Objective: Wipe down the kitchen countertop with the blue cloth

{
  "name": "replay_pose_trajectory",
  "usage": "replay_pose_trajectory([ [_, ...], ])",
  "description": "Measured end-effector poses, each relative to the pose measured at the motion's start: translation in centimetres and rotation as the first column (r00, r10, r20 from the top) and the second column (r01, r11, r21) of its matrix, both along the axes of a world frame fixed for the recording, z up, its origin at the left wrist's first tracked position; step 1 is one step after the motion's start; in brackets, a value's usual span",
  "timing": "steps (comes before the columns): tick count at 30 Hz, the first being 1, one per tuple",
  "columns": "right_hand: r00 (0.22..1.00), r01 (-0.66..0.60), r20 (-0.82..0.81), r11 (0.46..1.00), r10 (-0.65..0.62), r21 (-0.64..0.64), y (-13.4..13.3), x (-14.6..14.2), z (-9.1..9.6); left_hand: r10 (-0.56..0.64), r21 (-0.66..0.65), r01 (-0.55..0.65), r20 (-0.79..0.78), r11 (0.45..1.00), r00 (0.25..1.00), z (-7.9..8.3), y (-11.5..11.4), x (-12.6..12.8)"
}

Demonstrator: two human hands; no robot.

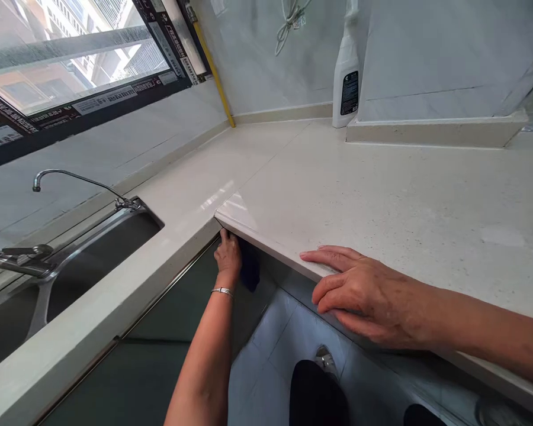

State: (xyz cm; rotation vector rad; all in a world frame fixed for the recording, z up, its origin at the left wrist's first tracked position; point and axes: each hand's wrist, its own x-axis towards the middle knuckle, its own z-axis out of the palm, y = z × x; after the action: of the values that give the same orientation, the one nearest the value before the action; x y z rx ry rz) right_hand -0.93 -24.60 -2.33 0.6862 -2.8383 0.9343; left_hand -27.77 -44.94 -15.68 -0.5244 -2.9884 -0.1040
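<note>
My left hand [228, 255] reaches to the inner corner of the pale countertop [364, 195], fingertips at the underside of its edge. The fingers look mostly curled, and what they grip, if anything, is hidden. Just right of that hand hangs a dark blue, cloth-like thing [250, 269], in shadow below the counter; whether the hand holds it I cannot tell. A silver bracelet [222, 290] circles the left wrist. My right hand [368, 296] lies over the counter's front edge, fingers stretched out and somewhat apart, holding nothing.
At left are a steel sink [111, 266], a thin curved tap [80, 176] and a mixer tap [22, 261]. A white bottle [348, 71] stands by the back wall near a yellow strip [213, 71] and a hanging cable [288, 23]. Dark cabinet fronts [160, 361] run under the sink counter.
</note>
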Motion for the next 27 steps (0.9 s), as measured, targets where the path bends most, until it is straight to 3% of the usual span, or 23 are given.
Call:
replay_pose_trajectory([
  [4, 1.0, -0.021, 0.008, 1.0, 0.021, 0.009, 0.1, -0.1, 0.0, -0.025, 0.187, 0.022, 0.012, 0.982, 1.0, -0.6, -1.0, -0.1],
  [7, 1.0, -0.031, -0.003, 0.999, 0.031, 0.008, 0.2, -0.3, -0.1, -0.087, 0.37, 0.068, 0.034, 0.927, 0.996, -0.9, -3.2, 0.4],
  [10, 0.999, -0.041, -0.025, 0.999, 0.041, -0.004, 0.3, -0.5, -0.4, -0.163, 0.557, 0.102, 0.06, 0.824, 0.985, -0.8, -5.8, 1.8],
  [13, 0.997, -0.062, -0.047, 0.998, 0.062, -0.006, 0.5, -0.8, -0.7, -0.157, 0.726, 0.058, 0.07, 0.686, 0.985, 0.7, -8.3, 3.7],
  [15, 0.995, -0.072, -0.065, 0.997, 0.072, 0.002, 0.6, -0.9, -0.8, -0.115, 0.827, -0.002, 0.08, 0.562, 0.99, 2.9, -9.6, 5.1],
  [17, 0.992, -0.072, -0.1, 0.997, 0.073, 0.01, 0.7, -1.0, -1.0, -0.099, 0.912, -0.061, 0.11, 0.406, 0.989, 6.2, -10.4, 6.3],
  [20, 0.984, -0.048, -0.169, 0.999, 0.05, 0.016, 0.5, -1.1, -1.5, -0.175, 0.979, -0.135, 0.161, 0.153, 0.971, 12.5, -10.4, 8.2],
  [22, 0.979, -0.018, -0.203, 1.0, 0.018, 0.001, 0.2, -1.1, -1.9, -0.269, 0.984, -0.177, 0.175, 0.017, 0.947, 17.0, -9.7, 9.6],
  [25, 0.981, 0.059, -0.175, 0.989, -0.082, -0.134, -0.4, -1.1, -1.7, -0.413, 0.966, -0.232, 0.167, -0.114, 0.895, 22.7, -8.1, 11.7],
  [27, 0.981, 0.166, -0.037, 0.925, -0.189, -0.341, -1.0, -0.9, -0.6, -0.49, 0.953, -0.254, 0.143, -0.167, 0.86, 25.7, -6.6, 13.2],
])
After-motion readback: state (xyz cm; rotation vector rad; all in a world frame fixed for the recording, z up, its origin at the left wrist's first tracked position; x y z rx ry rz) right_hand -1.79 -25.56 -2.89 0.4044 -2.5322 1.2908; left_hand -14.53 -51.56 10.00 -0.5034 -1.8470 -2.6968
